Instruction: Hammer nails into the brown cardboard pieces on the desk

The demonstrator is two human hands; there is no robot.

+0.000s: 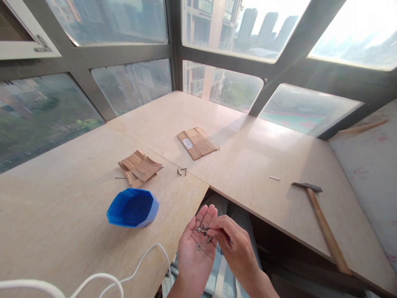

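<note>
My left hand (195,248) lies palm up over my lap, fingers stretched out, with several small screws and a washer (199,246) resting in the palm. My right hand (234,244) reaches across to it, fingertips pinched on one of the small metal pieces (208,230) at the base of the left fingers. A blue perforated plastic basket (132,208) lies tipped on its side on the beige tabletop (62,215), left of both hands.
Two flattened cardboard packets (139,167) (197,142) lie on the table, with loose screws (181,171) between them. A nail (274,178) and a wooden-handled hammer (324,225) rest at the right. A white cable (93,279) loops across the near left. Windows surround the corner.
</note>
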